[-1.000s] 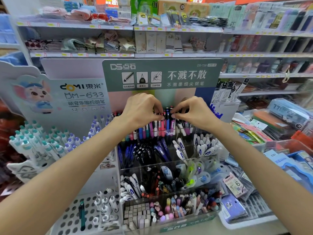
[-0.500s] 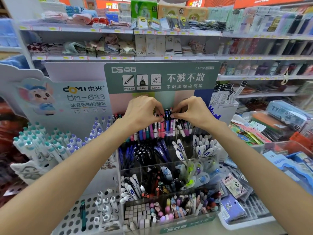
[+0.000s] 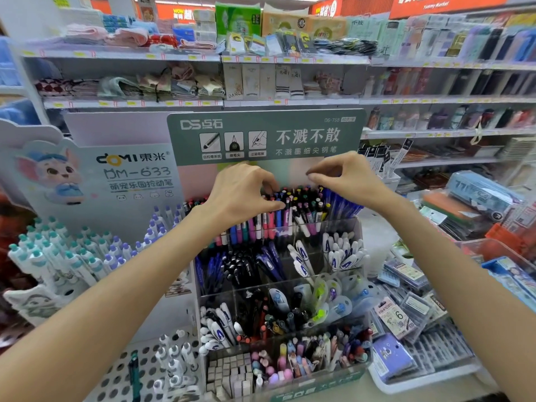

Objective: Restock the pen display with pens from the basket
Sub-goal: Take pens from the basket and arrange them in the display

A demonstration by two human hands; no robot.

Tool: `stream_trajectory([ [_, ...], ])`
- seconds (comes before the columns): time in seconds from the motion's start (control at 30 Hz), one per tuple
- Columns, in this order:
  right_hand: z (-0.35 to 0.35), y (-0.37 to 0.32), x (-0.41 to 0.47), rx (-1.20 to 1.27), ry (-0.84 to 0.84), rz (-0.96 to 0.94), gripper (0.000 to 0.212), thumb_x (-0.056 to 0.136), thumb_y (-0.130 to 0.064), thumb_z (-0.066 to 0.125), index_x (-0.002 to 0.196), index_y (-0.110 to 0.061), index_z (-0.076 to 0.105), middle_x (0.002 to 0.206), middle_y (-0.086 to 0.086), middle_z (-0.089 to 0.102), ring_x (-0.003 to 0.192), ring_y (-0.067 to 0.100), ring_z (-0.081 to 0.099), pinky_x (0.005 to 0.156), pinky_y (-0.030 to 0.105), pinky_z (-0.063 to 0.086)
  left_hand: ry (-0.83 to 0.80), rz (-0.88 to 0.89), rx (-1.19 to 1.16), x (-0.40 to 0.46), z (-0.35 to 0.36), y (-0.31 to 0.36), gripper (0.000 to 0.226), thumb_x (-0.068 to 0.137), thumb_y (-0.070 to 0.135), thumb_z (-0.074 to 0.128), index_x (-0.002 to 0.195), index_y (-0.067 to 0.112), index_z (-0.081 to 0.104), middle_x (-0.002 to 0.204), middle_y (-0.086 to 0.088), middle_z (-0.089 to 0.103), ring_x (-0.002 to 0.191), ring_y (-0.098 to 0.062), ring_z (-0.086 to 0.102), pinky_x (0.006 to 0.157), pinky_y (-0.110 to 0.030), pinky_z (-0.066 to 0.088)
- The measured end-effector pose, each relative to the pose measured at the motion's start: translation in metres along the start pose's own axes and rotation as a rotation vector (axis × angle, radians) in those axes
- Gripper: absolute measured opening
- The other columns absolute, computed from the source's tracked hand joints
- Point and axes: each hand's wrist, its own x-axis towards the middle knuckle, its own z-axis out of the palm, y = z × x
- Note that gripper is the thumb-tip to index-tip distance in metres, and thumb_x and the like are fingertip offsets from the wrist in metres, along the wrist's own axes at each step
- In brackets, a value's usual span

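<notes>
Left hand (image 3: 242, 195) curled over the pens (image 3: 285, 211) in the top row of the clear display (image 3: 342, 224), fingertips touching their caps. Right hand (image 3: 349, 177) raised above that row, fingers bent, whether pinching anything unclear. Green sign (image 3: 264, 136) directly behind; white pens (image 3: 72, 256) left of the display.

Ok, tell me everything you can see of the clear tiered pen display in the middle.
The pen display is a clear plastic stand with stepped rows of compartments, upright on the counter below a green sign. Its top row is packed with upright multicoloured pens; the lower rows hold blue, black and white pens. The left hand rests curled on the top-row pens. The right hand hovers just above them, fingertips pinched, nothing visible between them.
</notes>
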Motion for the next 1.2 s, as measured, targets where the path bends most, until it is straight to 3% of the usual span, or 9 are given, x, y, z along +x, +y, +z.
stream_trajectory([
  [0.1, -0.026, 0.006, -0.004, -0.09, -0.118, 0.067, 0.016, 0.085, -0.016, 0.069, 0.1, -0.012, 0.074, 0.091, 0.003, 0.073, 0.077, 0.007, 0.065, 0.077, 0.014, 0.05, -0.033, 0.07, 0.01, 0.007, -0.002, 0.012, 0.028, 0.079, 0.047, 0.072, 0.103, 0.032, 0.071, 0.096, 0.013, 0.069, 0.091, -0.01, 0.052, 0.072, -0.024, 0.029],
  [0.23, -0.027, 0.009, -0.016, -0.204, -0.323, 0.103, 0.024, 0.078, -0.02, 0.077, 0.101, -0.02, 0.069, 0.084, -0.002, 0.069, 0.069, 0.004, 0.059, 0.063, 0.006, 0.044, -0.131, 0.157, 0.129, 0.016, 0.007, 0.026, 0.025, 0.081, 0.037, 0.071, 0.105, 0.03, 0.068, 0.103, 0.013, 0.069, 0.101, -0.014, 0.05, 0.077, -0.025, 0.027],
  [0.37, 0.0, 0.018, -0.025, -0.211, -0.211, 0.059, 0.034, 0.073, -0.017, 0.081, 0.102, -0.014, 0.065, 0.076, -0.014, 0.054, 0.064, 0.0, 0.05, 0.06, 0.014, 0.041, -0.156, 0.209, 0.226, 0.021, 0.012, 0.032, 0.025, 0.08, 0.04, 0.071, 0.102, 0.029, 0.068, 0.105, 0.009, 0.067, 0.104, -0.017, 0.049, 0.081, -0.028, 0.03],
  [0.47, 0.009, 0.028, -0.026, -0.145, -0.104, 0.056, 0.03, 0.071, -0.017, 0.082, 0.095, -0.014, 0.065, 0.074, -0.008, 0.058, 0.068, 0.014, 0.056, 0.066, 0.032, 0.049, -0.161, 0.238, 0.265, 0.023, 0.011, 0.03, 0.025, 0.078, 0.046, 0.071, 0.096, 0.029, 0.071, 0.102, 0.009, 0.065, 0.102, -0.016, 0.048, 0.074, -0.026, 0.023],
  [0.6, 0.012, 0.034, -0.024, -0.134, -0.083, 0.038, 0.028, 0.07, -0.022, 0.083, 0.093, -0.018, 0.067, 0.077, -0.001, 0.066, 0.072, 0.019, 0.062, 0.071, 0.039, 0.054, -0.168, 0.219, 0.261, 0.022, 0.012, 0.025, 0.029, 0.076, 0.051, 0.071, 0.095, 0.029, 0.072, 0.098, 0.009, 0.065, 0.094, -0.015, 0.046, 0.072, -0.025, 0.022],
  [0.7, 0.013, 0.035, -0.021, -0.147, -0.103, 0.03, 0.03, 0.069, -0.028, 0.083, 0.095, -0.023, 0.068, 0.083, 0.001, 0.068, 0.076, 0.02, 0.063, 0.074, 0.041, 0.054, -0.165, 0.197, 0.242, 0.022, 0.016, 0.026, 0.031, 0.076, 0.053, 0.07, 0.095, 0.029, 0.072, 0.095, 0.008, 0.063, 0.085, -0.01, 0.035, 0.071, -0.025, 0.023],
  [0.93, 0.012, 0.037, -0.018, -0.171, -0.113, 0.032, 0.024, 0.072, -0.032, 0.08, 0.095, -0.028, 0.072, 0.086, 0.001, 0.067, 0.077, 0.017, 0.061, 0.074, 0.037, 0.053, -0.149, 0.189, 0.206, 0.023, 0.018, 0.027, 0.027, 0.081, 0.05, 0.067, 0.098, 0.03, 0.071, 0.097, 0.009, 0.064, 0.085, -0.01, 0.034, 0.07, -0.025, 0.024],
  [1.03, 0.012, 0.036, -0.017, -0.191, -0.141, 0.025, 0.024, 0.075, -0.03, 0.078, 0.097, -0.025, 0.072, 0.088, 0.001, 0.066, 0.067, 0.008, 0.053, 0.07, 0.032, 0.049, -0.148, 0.172, 0.182, 0.024, 0.019, 0.028, 0.025, 0.082, 0.048, 0.067, 0.098, 0.03, 0.071, 0.098, 0.009, 0.064, 0.093, -0.014, 0.045, 0.071, -0.025, 0.026],
  [1.2, 0.014, 0.034, -0.016, -0.285, -0.146, -0.029, 0.025, 0.078, -0.029, 0.076, 0.101, -0.021, 0.073, 0.089, 0.0, 0.066, 0.067, 0.01, 0.049, 0.066, 0.029, 0.042, -0.165, 0.114, 0.126, 0.026, 0.02, 0.025, 0.023, 0.082, 0.047, 0.067, 0.099, 0.031, 0.071, 0.103, 0.009, 0.065, 0.107, -0.018, 0.052, 0.084, -0.034, 0.044],
])
